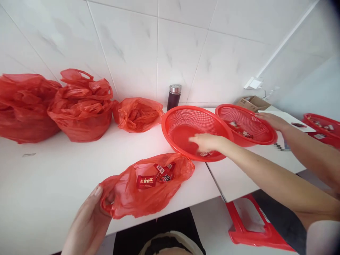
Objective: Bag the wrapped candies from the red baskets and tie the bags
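At the table's front edge, my left hand [90, 219] grips the near-left rim of a red plastic bag [124, 209], thumb outside and fingers partly hidden behind the film. The bag lies on its side with its mouth spread wide. Inside it are a red packet with yellow lettering [146, 181] and other small red packets [165, 174]. My right hand is out of view. Touching the bag's far right end is a red mesh basket [186, 113], with a small packet [205, 154] at its bottom.
Another person's blurred hand [207, 142] reaches into this basket; their other hand [271, 120] touches a second basket [247, 141] holding small packets. Red bags [82, 122] and a dark flask [174, 97] line the wall. A red stool [235, 230] stands below right.
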A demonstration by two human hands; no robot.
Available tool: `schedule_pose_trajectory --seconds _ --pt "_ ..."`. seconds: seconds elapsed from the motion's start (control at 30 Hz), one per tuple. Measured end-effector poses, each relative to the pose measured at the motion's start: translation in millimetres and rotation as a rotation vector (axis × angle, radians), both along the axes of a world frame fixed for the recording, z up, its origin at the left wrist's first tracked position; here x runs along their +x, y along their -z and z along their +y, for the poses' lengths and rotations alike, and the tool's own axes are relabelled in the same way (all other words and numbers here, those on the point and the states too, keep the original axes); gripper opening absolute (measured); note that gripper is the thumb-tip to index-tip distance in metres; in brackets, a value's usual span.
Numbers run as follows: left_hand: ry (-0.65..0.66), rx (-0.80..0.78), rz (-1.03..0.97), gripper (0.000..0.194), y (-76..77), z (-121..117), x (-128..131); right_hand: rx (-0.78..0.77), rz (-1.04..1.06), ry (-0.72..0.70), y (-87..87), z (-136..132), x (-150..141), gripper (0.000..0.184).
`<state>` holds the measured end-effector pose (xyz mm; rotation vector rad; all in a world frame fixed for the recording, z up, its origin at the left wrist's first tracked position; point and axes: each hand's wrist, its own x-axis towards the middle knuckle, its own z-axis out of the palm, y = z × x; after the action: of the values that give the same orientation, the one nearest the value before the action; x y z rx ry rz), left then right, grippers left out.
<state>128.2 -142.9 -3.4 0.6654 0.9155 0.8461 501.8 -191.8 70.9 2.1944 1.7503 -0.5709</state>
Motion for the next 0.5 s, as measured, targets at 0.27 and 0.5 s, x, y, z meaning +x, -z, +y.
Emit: schedule_pose_trajectory --seconds 0.27,0.5 --pt "-0.01 -0.024 -0.026 0.031 5.2 4.8 3.8 -0.1 -0.03 0.087 40.3 -5.5 42.1 0.016" --pt "0.042 0.102 0.084 0.057 -3.6 -16.4 3.1 0.392 0.266 0.012 -8.9 0.9 -19.1 0.03"
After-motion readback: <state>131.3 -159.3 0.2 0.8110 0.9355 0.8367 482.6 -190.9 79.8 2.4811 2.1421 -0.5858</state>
